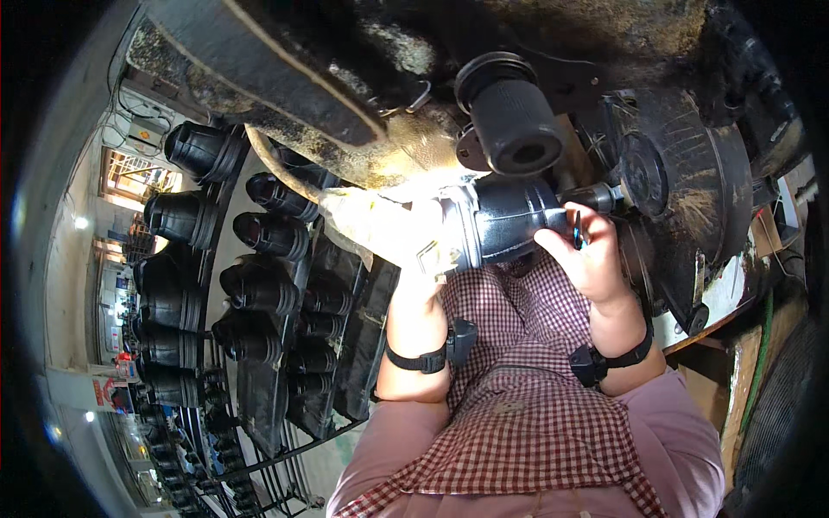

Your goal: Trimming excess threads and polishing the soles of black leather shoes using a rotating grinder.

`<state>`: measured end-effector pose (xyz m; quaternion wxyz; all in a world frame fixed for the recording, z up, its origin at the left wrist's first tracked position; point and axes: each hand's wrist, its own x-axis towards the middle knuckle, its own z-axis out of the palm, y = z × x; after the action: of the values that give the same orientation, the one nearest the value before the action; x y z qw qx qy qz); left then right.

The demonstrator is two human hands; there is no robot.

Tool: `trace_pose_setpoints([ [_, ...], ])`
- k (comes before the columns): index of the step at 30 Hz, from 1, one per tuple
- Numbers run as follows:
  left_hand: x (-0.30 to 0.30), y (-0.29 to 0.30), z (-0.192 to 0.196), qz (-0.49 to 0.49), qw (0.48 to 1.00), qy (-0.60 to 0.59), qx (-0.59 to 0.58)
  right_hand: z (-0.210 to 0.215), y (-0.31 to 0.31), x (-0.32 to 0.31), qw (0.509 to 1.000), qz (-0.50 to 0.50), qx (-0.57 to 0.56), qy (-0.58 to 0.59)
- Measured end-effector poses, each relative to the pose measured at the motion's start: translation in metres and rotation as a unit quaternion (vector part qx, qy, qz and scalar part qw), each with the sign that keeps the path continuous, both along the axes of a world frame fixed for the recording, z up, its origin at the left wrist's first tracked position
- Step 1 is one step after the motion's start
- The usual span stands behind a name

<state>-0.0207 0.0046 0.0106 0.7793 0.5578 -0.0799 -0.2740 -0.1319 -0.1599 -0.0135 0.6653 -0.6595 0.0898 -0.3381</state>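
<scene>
A glossy black shoe [509,220] lies sideways in front of my body, under the machine, with its pale-lit sole edge on the left. My left hand [418,246] grips its sole side; glare washes out most of those fingers. At the shoe's right end is my right hand [596,259], thumb and fingers bent together around a small dark tool with a blue part [578,231]. The thumb tip is by the shoe's upper. What kind of tool it is I cannot make out.
Just above the shoe hangs a black cylindrical machine part [515,125]. A bright lamp [350,220] glows beside my left hand. On the right stand a dusty round wheel housing [682,164] and a worktable edge [712,302]. Racks at left hold several black shoes [259,285].
</scene>
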Motion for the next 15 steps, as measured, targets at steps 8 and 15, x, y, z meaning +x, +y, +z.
trace_pose_setpoints([
  [8, -0.012, 0.000, -0.006, -0.015, 0.998, -0.029, 0.059, -0.005, -0.005, -0.010, 0.997, -0.029, -0.068, -0.010],
  [15, -0.033, 0.016, -0.023, -0.020, 0.980, -0.197, -0.006, 0.005, -0.007, -0.019, 0.995, -0.030, -0.096, -0.008],
])
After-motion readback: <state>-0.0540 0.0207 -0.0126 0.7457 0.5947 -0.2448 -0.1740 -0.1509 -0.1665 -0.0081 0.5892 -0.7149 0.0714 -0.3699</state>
